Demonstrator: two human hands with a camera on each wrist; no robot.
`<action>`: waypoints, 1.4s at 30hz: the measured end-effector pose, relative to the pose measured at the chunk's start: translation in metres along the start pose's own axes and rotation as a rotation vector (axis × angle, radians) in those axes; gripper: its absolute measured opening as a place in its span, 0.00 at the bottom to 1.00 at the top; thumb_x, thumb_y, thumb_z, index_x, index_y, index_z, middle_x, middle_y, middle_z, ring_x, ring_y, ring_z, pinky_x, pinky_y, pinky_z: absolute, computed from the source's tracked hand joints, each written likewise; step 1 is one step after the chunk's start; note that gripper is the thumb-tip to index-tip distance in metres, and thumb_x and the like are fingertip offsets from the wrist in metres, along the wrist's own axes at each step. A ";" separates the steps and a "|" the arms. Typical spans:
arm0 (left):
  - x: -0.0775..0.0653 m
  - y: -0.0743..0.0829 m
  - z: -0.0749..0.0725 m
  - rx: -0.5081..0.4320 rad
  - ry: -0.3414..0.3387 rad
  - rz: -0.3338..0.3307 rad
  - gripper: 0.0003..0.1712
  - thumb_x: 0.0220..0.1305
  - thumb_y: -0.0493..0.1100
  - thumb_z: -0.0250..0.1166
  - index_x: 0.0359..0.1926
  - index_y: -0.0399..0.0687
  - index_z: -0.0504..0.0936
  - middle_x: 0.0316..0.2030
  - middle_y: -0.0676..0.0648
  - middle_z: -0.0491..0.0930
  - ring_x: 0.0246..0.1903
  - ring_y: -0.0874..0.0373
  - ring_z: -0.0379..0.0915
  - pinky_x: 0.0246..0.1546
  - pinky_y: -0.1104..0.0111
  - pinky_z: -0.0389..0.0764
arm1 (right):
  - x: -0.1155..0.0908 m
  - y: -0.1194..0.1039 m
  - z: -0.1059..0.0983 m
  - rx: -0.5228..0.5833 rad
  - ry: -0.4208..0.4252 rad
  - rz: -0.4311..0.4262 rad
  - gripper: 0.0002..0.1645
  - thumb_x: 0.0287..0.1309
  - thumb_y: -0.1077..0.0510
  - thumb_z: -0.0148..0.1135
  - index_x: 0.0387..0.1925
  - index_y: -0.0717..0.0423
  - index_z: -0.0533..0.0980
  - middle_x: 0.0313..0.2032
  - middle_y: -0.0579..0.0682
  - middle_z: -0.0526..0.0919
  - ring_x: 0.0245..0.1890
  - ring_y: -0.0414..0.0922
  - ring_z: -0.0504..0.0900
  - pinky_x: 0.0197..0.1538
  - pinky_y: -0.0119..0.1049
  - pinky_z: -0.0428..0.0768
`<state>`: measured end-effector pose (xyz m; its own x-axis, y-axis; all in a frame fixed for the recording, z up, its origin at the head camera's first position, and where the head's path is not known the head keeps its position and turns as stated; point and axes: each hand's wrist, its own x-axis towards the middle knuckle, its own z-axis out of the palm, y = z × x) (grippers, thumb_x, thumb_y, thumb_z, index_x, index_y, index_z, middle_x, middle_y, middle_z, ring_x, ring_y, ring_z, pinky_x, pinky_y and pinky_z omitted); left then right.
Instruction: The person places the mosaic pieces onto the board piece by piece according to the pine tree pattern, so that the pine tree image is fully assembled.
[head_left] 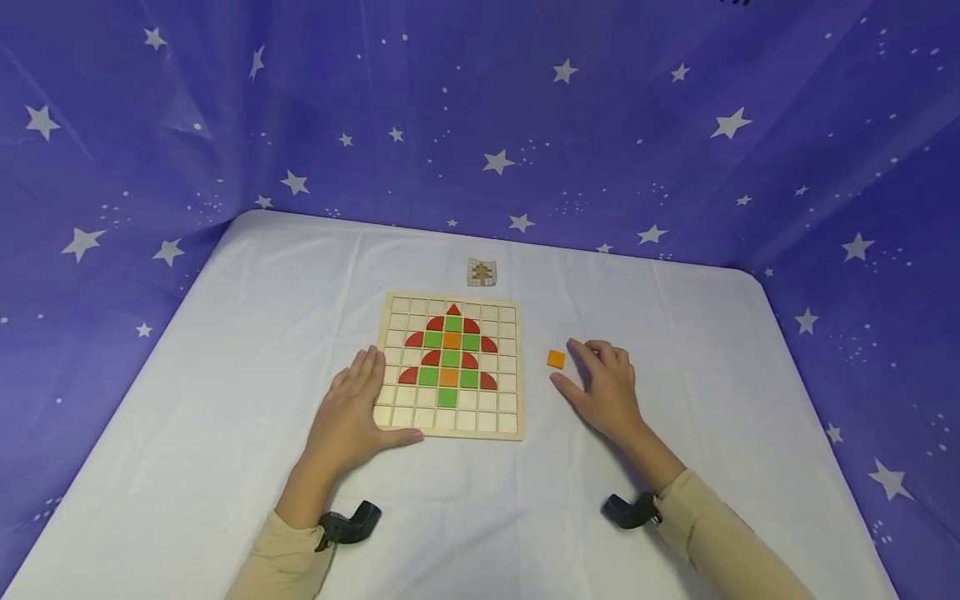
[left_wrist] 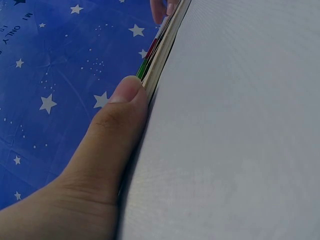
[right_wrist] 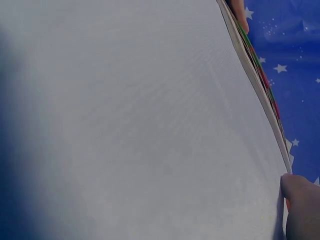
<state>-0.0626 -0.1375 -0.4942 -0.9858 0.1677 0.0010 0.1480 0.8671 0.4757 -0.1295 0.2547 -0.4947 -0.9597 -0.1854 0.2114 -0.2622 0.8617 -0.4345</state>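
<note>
A square wooden grid board (head_left: 480,434) lies on the table, carrying a tree pattern of red, green and orange pieces. My left hand (head_left: 347,417) rests against its left side, fingers straight along the edge and thumb stretched along the front edge. In the left wrist view the thumb (left_wrist: 107,127) touches the board's side. To the right of the board lies a loose orange square tile (head_left: 556,359). Beside it is my right hand (head_left: 603,390), thumb and index finger spread apart around the tile's right side. The right wrist view shows the right thumb (right_wrist: 304,205) low at the right.
Behind the board lies a small picture card (head_left: 482,272) with a brown tree on a grid. A white cloth (head_left: 187,400) covers the table. A purple star-patterned curtain (head_left: 450,100) rises behind and at the sides. Dark camera mounts (head_left: 352,523) sit on both wrists.
</note>
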 end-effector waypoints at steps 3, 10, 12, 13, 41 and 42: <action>0.000 0.000 0.000 0.000 0.000 -0.002 0.82 0.34 0.85 0.66 0.78 0.40 0.45 0.79 0.41 0.44 0.79 0.45 0.38 0.77 0.49 0.48 | 0.004 0.000 0.002 0.005 -0.013 -0.009 0.37 0.57 0.37 0.68 0.64 0.47 0.74 0.57 0.54 0.73 0.58 0.57 0.65 0.60 0.58 0.62; 0.000 0.001 -0.002 -0.002 -0.001 0.004 0.82 0.34 0.86 0.65 0.78 0.39 0.46 0.79 0.41 0.44 0.79 0.45 0.38 0.77 0.50 0.48 | 0.009 -0.005 0.003 0.022 0.012 -0.031 0.24 0.56 0.42 0.71 0.51 0.49 0.83 0.49 0.50 0.79 0.53 0.54 0.68 0.56 0.54 0.65; -0.001 0.001 -0.002 -0.001 -0.001 0.006 0.82 0.34 0.86 0.65 0.78 0.39 0.46 0.79 0.41 0.44 0.79 0.45 0.38 0.77 0.50 0.48 | 0.009 -0.008 0.002 0.017 0.009 -0.036 0.22 0.56 0.43 0.72 0.48 0.50 0.84 0.46 0.49 0.81 0.52 0.53 0.69 0.55 0.52 0.66; -0.001 0.001 -0.002 -0.001 0.001 0.007 0.82 0.34 0.86 0.65 0.78 0.39 0.46 0.79 0.41 0.44 0.79 0.45 0.38 0.77 0.50 0.48 | 0.009 -0.009 0.001 0.008 0.005 -0.042 0.22 0.56 0.43 0.71 0.47 0.50 0.84 0.45 0.49 0.82 0.51 0.53 0.70 0.54 0.52 0.67; 0.000 0.000 -0.002 0.000 -0.003 0.012 0.82 0.35 0.86 0.64 0.78 0.38 0.46 0.79 0.40 0.44 0.79 0.45 0.39 0.77 0.50 0.49 | -0.024 -0.143 0.033 0.029 -0.201 -0.409 0.17 0.59 0.40 0.67 0.43 0.46 0.84 0.40 0.39 0.79 0.45 0.40 0.71 0.53 0.38 0.73; -0.001 0.000 -0.002 -0.001 -0.003 0.012 0.82 0.35 0.87 0.64 0.78 0.38 0.47 0.79 0.40 0.44 0.79 0.44 0.39 0.77 0.50 0.49 | -0.025 -0.146 0.035 0.016 -0.203 -0.427 0.18 0.59 0.40 0.67 0.43 0.46 0.84 0.40 0.38 0.79 0.46 0.40 0.71 0.53 0.38 0.73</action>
<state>-0.0622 -0.1387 -0.4927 -0.9837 0.1797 0.0040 0.1599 0.8647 0.4761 -0.0711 0.1170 -0.4672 -0.7655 -0.6117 0.1999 -0.6380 0.6809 -0.3597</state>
